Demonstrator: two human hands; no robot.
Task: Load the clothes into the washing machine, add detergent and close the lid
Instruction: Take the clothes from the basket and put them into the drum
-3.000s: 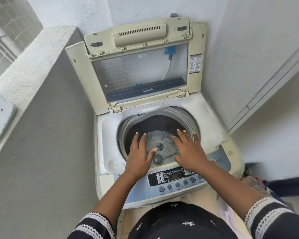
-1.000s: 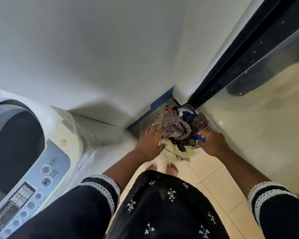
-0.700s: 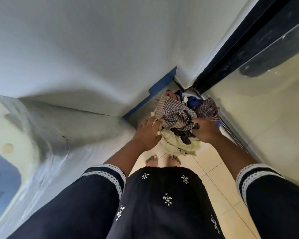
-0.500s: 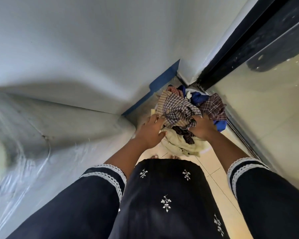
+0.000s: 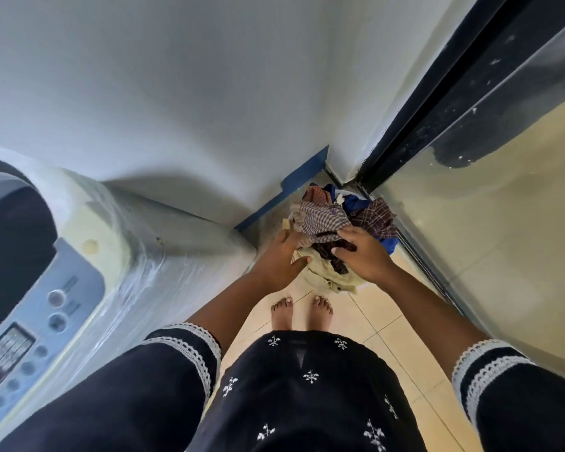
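Clothes (image 5: 333, 230) are heaped on the floor (image 5: 382, 324) in the corner, right of the washing machine (image 5: 88, 262) | left hand (image 5: 279, 259) is curled under the pile's near-left edge | right hand (image 5: 362, 256) is closed on checked cloth on top | drum opening (image 5: 10, 243) is seen at far left.
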